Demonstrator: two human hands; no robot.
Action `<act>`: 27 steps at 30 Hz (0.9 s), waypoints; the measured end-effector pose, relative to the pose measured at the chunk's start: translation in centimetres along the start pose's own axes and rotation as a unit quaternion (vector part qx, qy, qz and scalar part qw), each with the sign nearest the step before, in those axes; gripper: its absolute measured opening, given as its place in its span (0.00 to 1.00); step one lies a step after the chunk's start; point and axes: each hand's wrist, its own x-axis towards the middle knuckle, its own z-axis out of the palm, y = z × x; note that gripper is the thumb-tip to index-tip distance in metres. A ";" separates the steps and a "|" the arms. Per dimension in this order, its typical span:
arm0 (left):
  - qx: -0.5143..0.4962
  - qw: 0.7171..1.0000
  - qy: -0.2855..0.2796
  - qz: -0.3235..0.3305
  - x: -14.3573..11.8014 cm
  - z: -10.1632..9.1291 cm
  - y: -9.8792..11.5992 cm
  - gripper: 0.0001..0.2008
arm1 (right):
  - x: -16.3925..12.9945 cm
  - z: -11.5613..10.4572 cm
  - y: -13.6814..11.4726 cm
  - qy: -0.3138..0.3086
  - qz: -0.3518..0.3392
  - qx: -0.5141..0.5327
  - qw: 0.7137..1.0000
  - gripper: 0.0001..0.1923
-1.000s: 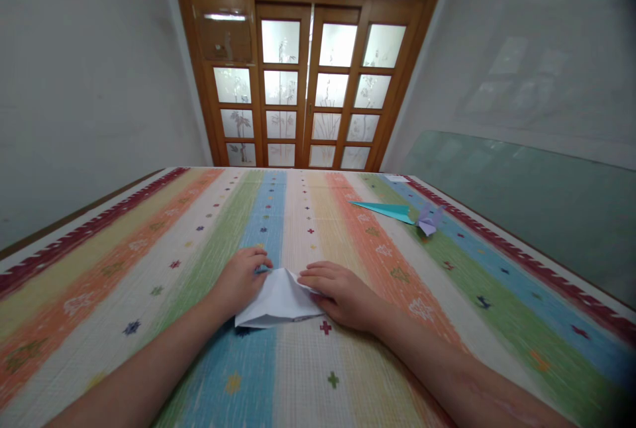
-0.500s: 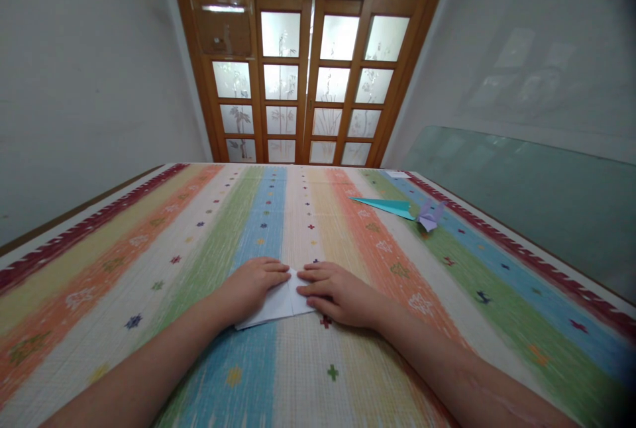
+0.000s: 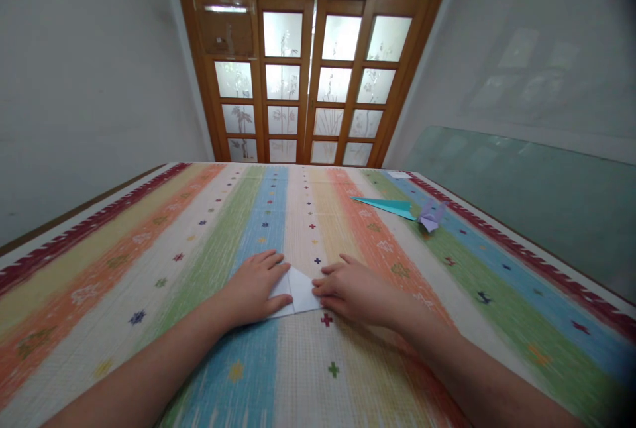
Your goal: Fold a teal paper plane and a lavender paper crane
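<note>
Pressing flat with spread fingers, the left hand [image 3: 256, 285] covers the left part of a folded white paper [image 3: 297, 290], while the right hand [image 3: 355, 289] lies palm down with its fingertips on the paper's right edge; neither hand grips it. The paper lies flat on the striped cloth [image 3: 199, 262], near the table's near edge and about midway between its left and right edges. What shows between the hands is a smooth, matte piece with a pointed top and a crease down its middle. The cloth looks woven and ribbed, with lengthwise bands of blue, green, orange and cream dotted with small cross motifs. Toward the far right edge lie a long teal paper dart [image 3: 385, 206] and, touching its broad end, a small lilac folded figure [image 3: 430, 216].
</note>
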 end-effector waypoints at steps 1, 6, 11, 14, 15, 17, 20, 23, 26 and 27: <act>0.001 1.000 0.002 -0.006 0.0 0.1 -0.1 0.33 | -0.1 -0.1 -0.2 0.011 0.015 0.004 1.000 0.08; 0.010 1.000 0.003 -0.017 0.0 0.1 0.0 0.33 | -0.8 -0.6 -1.5 0.007 0.081 -0.036 0.996 0.09; 0.017 1.000 -0.002 -0.025 0.1 -0.2 0.3 0.31 | -1.7 -1.1 -2.4 -0.023 0.111 -0.073 0.991 0.11; 0.010 1.000 0.002 -0.023 0.1 -0.2 0.3 0.31 | -2.2 -1.3 -2.9 -0.021 0.117 -0.087 0.989 0.11; 0.010 1.000 0.004 -0.022 0.1 -0.1 0.2 0.31 | -2.3 -1.4 -3.0 -0.017 0.123 -0.089 0.988 0.12; 0.015 1.000 0.006 -0.019 0.1 0.0 0.2 0.31 | -2.3 -1.5 -2.8 -0.011 0.143 -0.083 0.986 0.12; 0.033 0.999 0.007 -0.016 0.2 0.1 0.3 0.32 | -1.7 -1.6 -1.6 -0.018 0.185 -0.065 0.980 0.12; 0.043 0.999 0.007 -0.016 0.3 0.1 0.6 0.32 | -0.6 -1.3 -0.1 0.040 0.212 -0.068 0.974 0.14; 0.045 0.999 0.004 -0.022 0.4 0.1 0.8 0.32 | 0.3 -0.5 0.5 0.090 0.230 -0.061 0.967 0.16; 0.045 0.999 0.002 -0.024 0.4 0.1 0.8 0.32 | 0.4 -0.2 0.5 0.081 0.226 -0.056 0.969 0.16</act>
